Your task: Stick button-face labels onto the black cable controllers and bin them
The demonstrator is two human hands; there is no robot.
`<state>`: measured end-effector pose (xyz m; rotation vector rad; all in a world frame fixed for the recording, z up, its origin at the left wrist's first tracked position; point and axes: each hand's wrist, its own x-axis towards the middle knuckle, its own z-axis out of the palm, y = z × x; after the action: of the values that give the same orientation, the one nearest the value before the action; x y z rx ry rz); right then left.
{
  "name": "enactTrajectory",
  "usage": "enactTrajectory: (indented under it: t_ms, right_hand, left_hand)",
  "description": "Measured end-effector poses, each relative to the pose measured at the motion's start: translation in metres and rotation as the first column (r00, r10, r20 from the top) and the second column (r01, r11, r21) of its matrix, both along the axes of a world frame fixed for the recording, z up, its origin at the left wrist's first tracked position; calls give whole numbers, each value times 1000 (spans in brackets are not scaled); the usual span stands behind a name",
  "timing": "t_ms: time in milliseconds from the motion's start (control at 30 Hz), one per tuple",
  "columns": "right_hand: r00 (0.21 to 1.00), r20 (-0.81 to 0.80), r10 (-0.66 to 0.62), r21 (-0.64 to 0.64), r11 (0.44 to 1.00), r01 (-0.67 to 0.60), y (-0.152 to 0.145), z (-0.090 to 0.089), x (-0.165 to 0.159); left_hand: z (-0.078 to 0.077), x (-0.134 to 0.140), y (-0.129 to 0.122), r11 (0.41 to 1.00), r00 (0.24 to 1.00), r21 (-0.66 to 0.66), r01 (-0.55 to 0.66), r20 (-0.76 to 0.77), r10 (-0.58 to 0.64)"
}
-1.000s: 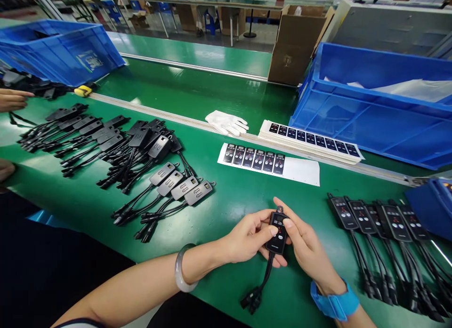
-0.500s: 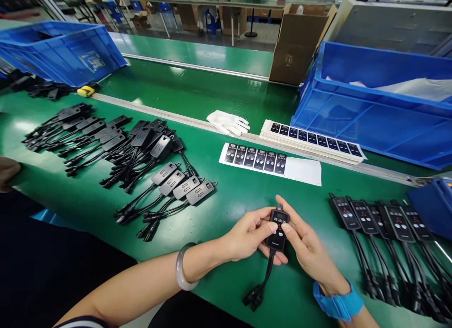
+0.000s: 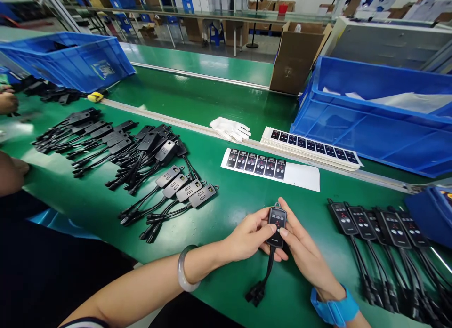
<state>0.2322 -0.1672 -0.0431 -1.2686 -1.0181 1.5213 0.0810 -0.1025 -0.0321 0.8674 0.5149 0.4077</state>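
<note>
Both my hands hold a black controller (image 3: 277,234) with a printed face, upright, its hanging loop at the top and its short cables dangling toward the bench's near side. My left hand (image 3: 252,234) wraps its left side, thumb pressed on the face. On the other side my right hand (image 3: 300,243) grips it, with its thumb on the face too. Beyond them lies a white label sheet (image 3: 302,177) bearing several black face stickers. To the left are several controllers with bare grey faces (image 3: 190,190); at the right, several controllers with printed faces (image 3: 362,223) lie in a row.
A stack of label sheets (image 3: 310,147) and a white glove (image 3: 229,129) lie along the metal strip. Blue bins (image 3: 374,130) stand at right and left, with a cardboard box (image 3: 294,60) behind. Another person's hand (image 3: 7,103) shows at the far left.
The camera view has tilted up slightly, so the scene sits a little lower. Both thumbs remain on the controller's face. At the far left, another person's hand has come into view.
</note>
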Motion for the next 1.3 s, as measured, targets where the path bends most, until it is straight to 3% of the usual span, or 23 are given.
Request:
enactTrajectory:
  t_ms: [300,900,1000,1067,1133,1200,1300]
  right_hand:
    - [979,202,-39,107,994,17,-2,-11,-5]
    - [980,199,-18,90,996,0,-2,-3,-6]
    - [960,278,-43,115,993,11,-2,-4,-6]
    - [890,438,-129,206,978,41,-2,-4,-9]
    - [747,618,-243,347,938,18,0,-2,-12]
    - [608,728,-317,437,898,-55,4,2,-12]
    - [464,814,-348,436,895,-92,11,14,2]
  left_hand:
    - [-3,1,-2,999,1000,52,-12,-10,12]
    - [-1,0,-4,1000,1000,24,-11,24,11]
    - [-4,1,-3,1000,1000,16,-24,17,24]
    - [-6,1,-2,997,996,1,-82,36,82]
    - [-7,0,0,992,989,-10,-126,72,126]
    - [-7,-1,2,995,991,22,-95,101,93]
    - [-6,-5,9,970,999,238,-45,33,38]
